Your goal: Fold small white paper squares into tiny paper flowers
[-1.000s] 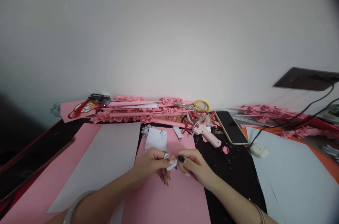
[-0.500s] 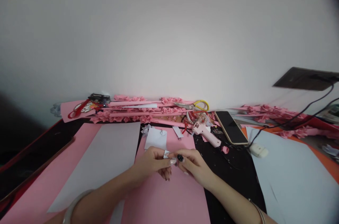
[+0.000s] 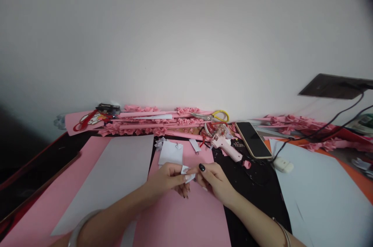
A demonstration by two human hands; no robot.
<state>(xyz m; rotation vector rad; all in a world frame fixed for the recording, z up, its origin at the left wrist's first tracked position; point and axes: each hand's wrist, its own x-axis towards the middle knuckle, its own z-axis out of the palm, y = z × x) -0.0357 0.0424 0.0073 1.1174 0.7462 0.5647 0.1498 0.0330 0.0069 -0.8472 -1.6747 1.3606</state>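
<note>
Above the pink sheet (image 3: 186, 219), my left hand (image 3: 166, 179) pinches a small folded piece of white paper (image 3: 190, 178) between thumb and fingers. Its other fingers curl underneath. My right hand (image 3: 215, 181) meets the same piece from the right, index finger against the paper and the other fingers curled. The black-nailed thumb sits a little above the paper. Part of the fold is hidden by my fingers. Just beyond my left hand lies a stack of white paper squares (image 3: 171, 153), with small folded white pieces (image 3: 159, 144) beside it.
A pink glue gun (image 3: 227, 148), a phone (image 3: 253, 140) and a white case-like object (image 3: 283, 164) lie to the right. Yellow-handled scissors (image 3: 220, 115) rest on pink paper-flower stems (image 3: 151, 125) along the wall. Large white sheets (image 3: 323, 192) flank the dark mat, and a black cable (image 3: 326, 128) crosses at right.
My right thumb has lifted off the white paper, and more of the paper's lower flap shows between my hands. My left hand keeps its pinch, nearly still.
</note>
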